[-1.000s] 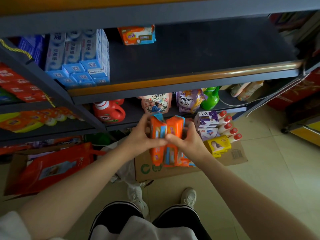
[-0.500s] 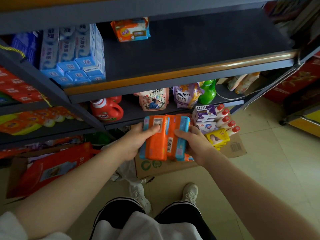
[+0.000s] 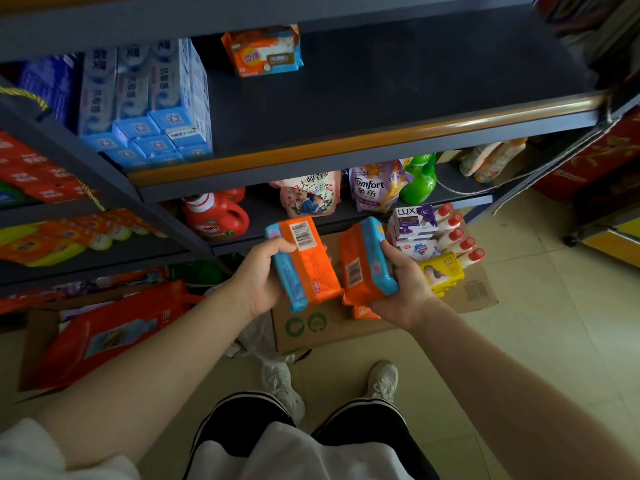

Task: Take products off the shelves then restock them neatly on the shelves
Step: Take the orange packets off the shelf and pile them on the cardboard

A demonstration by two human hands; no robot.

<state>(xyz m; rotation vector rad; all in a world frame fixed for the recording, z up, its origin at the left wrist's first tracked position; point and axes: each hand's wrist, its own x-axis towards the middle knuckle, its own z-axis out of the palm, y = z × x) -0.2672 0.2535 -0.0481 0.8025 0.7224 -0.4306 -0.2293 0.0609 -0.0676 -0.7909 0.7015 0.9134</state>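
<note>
My left hand grips an orange and blue soap pack, barcode side up. To its right, my right hand holds a second pack of the same kind, tilted on edge. Both packs hang apart over an open cardboard box on the floor. One more such pack lies at the back of the dark upper shelf, which is mostly bare to the right of it.
Blue toothpaste boxes fill the upper shelf's left end. The shelf below carries a red detergent jug, refill pouches and a green bottle. Soap boxes and red-capped bottles sit in the cardboard box. A red bag lies at left.
The packs were held together as one bundle between both hands. Now they are split, one in each hand, and pulled apart sideways while rising slightly.
</note>
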